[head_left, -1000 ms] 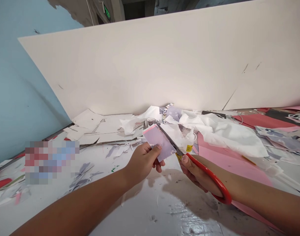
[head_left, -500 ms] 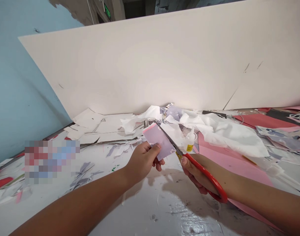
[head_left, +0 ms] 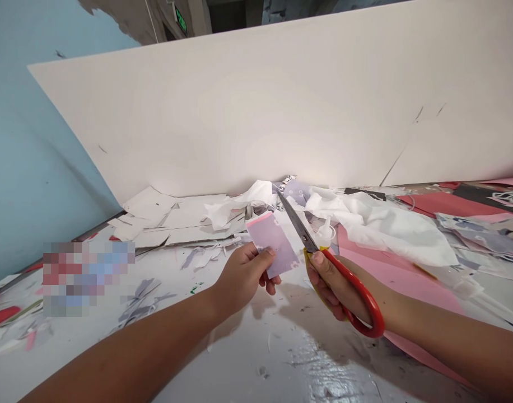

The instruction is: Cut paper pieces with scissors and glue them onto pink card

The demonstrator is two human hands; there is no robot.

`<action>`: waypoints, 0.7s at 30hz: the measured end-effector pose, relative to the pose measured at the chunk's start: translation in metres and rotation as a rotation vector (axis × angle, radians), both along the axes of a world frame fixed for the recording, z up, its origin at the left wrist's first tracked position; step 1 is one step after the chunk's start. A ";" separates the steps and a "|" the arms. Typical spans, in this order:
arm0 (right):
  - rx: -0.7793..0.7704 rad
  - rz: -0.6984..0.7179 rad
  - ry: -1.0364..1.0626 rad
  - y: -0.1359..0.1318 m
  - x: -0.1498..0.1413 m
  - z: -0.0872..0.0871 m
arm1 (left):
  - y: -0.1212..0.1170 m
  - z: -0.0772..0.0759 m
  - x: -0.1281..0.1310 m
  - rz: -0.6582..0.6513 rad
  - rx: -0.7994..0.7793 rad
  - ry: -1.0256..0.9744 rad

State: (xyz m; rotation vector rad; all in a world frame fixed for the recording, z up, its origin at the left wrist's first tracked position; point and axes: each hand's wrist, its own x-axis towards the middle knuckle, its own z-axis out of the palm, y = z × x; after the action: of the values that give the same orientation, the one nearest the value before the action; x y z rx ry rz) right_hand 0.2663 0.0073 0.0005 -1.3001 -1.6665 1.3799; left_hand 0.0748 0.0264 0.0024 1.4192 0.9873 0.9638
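Observation:
Between thumb and fingers, my left hand [head_left: 250, 271] pinches a small rectangular piece of lilac paper [head_left: 275, 240] with pale flower marks and a pink strip along its far edge. My right hand [head_left: 334, 282] grips scissors [head_left: 304, 235] with red and yellow handles. Their blades look closed and point away from me, just right of the paper and apart from it. Behind my right hand stands a small white glue bottle [head_left: 325, 230], partly covered by the scissors and hand.
White cardboard pieces [head_left: 189, 215] lie at the back left. Crumpled white cloth [head_left: 378, 221] spreads at the back right, near pink sheets [head_left: 391, 274] and red paper [head_left: 441, 204]. Lilac scraps [head_left: 141, 302] litter the left. A large pale board [head_left: 256, 112] stands behind the table [head_left: 265, 341].
The scissors have moved right, off the edge of the lilac paper, and their blades are now apart from it. My left hand has stayed almost still with the paper.

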 end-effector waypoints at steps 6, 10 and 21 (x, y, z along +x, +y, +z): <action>0.097 -0.005 0.039 0.000 -0.001 0.003 | -0.002 0.001 0.001 -0.196 -0.028 0.053; 0.195 -0.045 0.092 0.004 0.000 0.006 | -0.008 0.004 0.001 -0.381 -0.144 0.182; 0.236 -0.321 -0.045 0.003 0.000 0.016 | 0.010 -0.002 -0.005 -0.171 -0.080 0.118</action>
State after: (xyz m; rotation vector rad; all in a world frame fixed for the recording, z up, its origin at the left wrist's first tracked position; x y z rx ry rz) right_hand 0.2659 0.0106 0.0163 -1.3936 -1.5166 0.9434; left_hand 0.0693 0.0364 0.0006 1.4805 0.9623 0.7144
